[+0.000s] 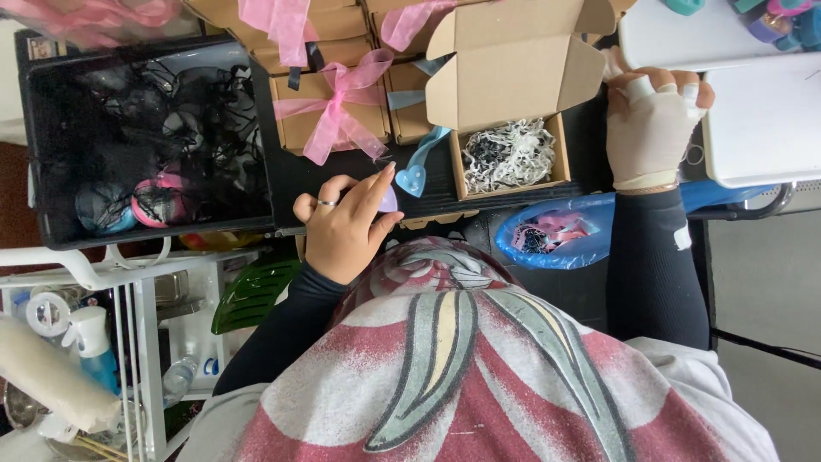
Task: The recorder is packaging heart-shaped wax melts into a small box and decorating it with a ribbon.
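Note:
My left hand (342,227), a ring on one finger, pinches a small lilac piece (390,202) at the near edge of the black tabletop (299,175). Just beyond its fingertips lies a pale blue heart-shaped piece (411,179) with a blue strip. An open cardboard box (511,111) filled with black-and-white shredded paper (508,154) stands to the right of it, lid flaps raised. My right hand (652,124), in a white fingerless wrap, rests right of that box with fingers curled against white flat cases (761,120). What those fingers hold is hidden.
Closed cardboard boxes tied with pink ribbon bows (338,103) are stacked at the back. A black bin (145,137) of dark netting and pink and blue items fills the left. A blue bag (556,233) of ribbon scraps hangs below the table edge. A white rack (128,342) with bottles stands lower left.

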